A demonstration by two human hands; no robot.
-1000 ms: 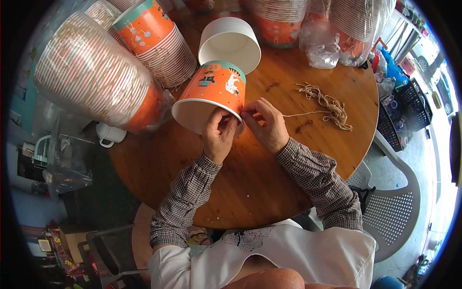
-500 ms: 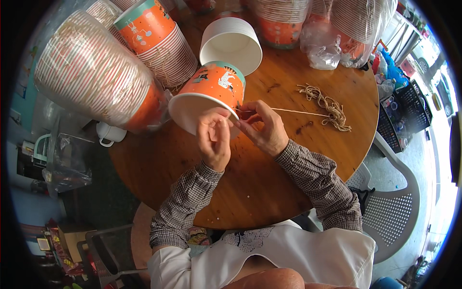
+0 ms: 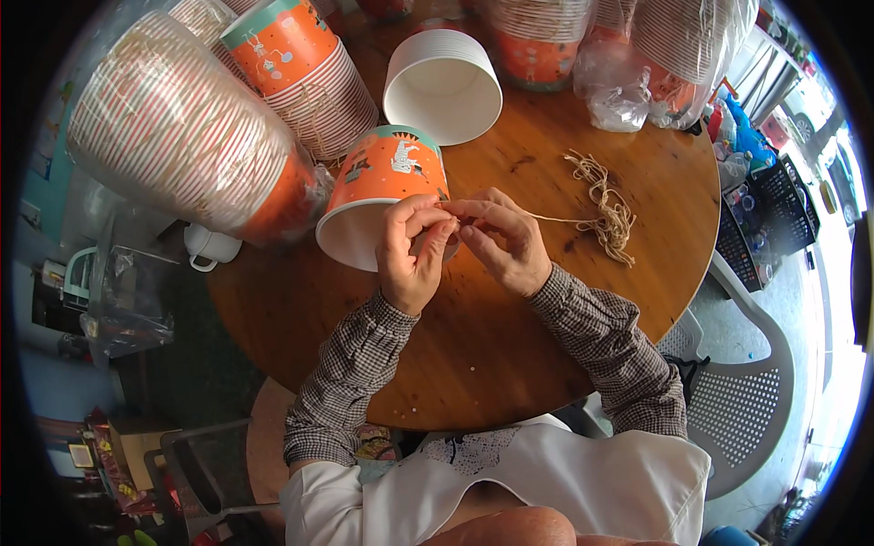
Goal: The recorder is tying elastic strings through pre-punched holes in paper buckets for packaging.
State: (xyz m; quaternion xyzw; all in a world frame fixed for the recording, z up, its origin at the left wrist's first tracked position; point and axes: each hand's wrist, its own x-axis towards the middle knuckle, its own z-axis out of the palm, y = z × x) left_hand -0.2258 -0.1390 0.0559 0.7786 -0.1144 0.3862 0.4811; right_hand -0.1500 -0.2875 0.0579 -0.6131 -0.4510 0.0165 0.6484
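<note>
An orange paper bucket (image 3: pixel 378 187) with a teal band lies on its side on the round wooden table (image 3: pixel 473 355), its white mouth toward me. My left hand (image 3: pixel 411 250) grips the bucket's rim at the right side. My right hand (image 3: pixel 501 238) pinches a thin length of tan string (image 3: pixel 555 218) right against that rim, fingertips touching the left hand's. The string runs right to a loose bundle of string pieces (image 3: pixel 605 207) on the table.
A stack of white paper buckets (image 3: pixel 443 84) lies behind the orange one. Tall stacks of orange striped buckets (image 3: pixel 173 136) in plastic wrap fill the left and back. A white mug (image 3: pixel 209 247) sits at the table's left edge. A white plastic chair (image 3: pixel 742 400) stands right.
My left hand has slid from under the rim to its right side, meeting the right hand. The string has been drawn in closer to the bucket's rim.
</note>
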